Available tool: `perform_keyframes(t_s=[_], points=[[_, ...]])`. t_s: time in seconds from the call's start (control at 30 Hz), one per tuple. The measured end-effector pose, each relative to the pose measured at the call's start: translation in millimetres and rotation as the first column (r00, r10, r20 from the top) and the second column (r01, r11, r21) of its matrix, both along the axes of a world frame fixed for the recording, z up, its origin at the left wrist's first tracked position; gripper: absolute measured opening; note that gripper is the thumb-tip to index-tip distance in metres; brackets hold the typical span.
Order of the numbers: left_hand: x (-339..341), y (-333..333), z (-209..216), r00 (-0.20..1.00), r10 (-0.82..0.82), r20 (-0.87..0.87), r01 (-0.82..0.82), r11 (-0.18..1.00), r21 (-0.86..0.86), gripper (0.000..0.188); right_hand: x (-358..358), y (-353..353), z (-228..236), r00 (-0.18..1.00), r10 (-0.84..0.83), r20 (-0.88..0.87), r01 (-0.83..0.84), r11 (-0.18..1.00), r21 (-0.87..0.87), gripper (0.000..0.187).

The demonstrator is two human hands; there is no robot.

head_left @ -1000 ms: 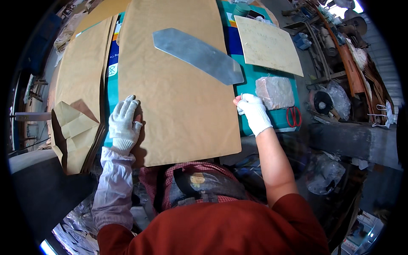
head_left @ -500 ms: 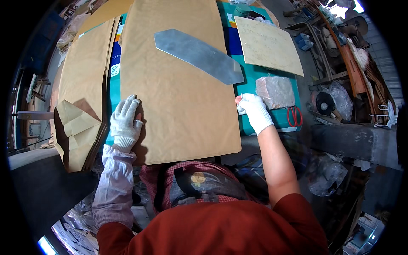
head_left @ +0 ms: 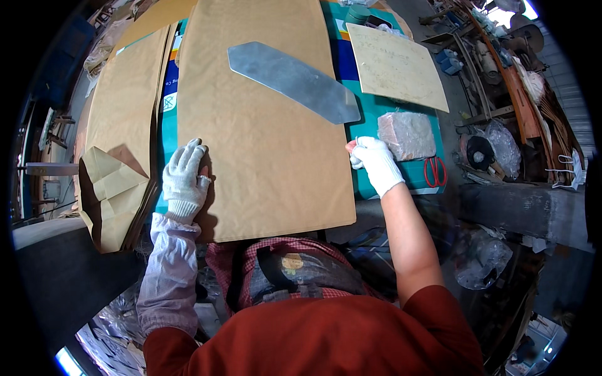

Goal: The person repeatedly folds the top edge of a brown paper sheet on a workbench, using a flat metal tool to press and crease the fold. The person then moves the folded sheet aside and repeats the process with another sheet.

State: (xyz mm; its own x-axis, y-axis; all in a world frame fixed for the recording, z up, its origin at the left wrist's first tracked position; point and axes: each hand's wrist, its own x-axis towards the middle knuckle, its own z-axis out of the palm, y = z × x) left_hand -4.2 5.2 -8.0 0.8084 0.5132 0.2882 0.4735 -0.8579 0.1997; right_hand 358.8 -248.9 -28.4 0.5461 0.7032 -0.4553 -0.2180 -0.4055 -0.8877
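A stack of brown kraft paper (head_left: 276, 169) lies in front of me, its near edge close to my waist. My left hand (head_left: 185, 172), in a white knitted glove, rests with its fingers stretched out on the paper's left edge. At the right edge is my right hand (head_left: 372, 158), gloved too, its fingers curled with bare fingertips showing; whether anything is in them I cannot make out. A grey metal plate (head_left: 295, 83) with angled ends lies slantwise across the upper part of the paper. Next to my right hand sits a plastic-wrapped block (head_left: 406, 135).
Red-handled scissors (head_left: 434, 172) lie by the block on the green sheet (head_left: 364, 182). Beyond them is a cream board (head_left: 398, 66). Folded brown paper bags (head_left: 122, 106) are stacked at the left. Clear plastic bags (head_left: 501, 147) and boards crowd the right side.
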Motion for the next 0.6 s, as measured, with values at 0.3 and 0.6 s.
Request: perform_keyframes(t_s=[0.3, 0.6], points=[[0.8, -1.4, 3.2, 0.999, 0.017, -0.049, -0.019, 0.999, -0.039, 0.061, 2.8, -6.6, -12.8, 0.999, -0.026, -0.044, 0.029, 0.998, 0.064, 0.013], [-0.5, -0.2, -2.1, 1.0, 0.017, -0.016, -0.017, 1.0, -0.01, 0.056, 9.8, -6.9, -12.8, 0.993, 0.078, 0.091, -0.073, 0.996, -0.054, 0.013]])
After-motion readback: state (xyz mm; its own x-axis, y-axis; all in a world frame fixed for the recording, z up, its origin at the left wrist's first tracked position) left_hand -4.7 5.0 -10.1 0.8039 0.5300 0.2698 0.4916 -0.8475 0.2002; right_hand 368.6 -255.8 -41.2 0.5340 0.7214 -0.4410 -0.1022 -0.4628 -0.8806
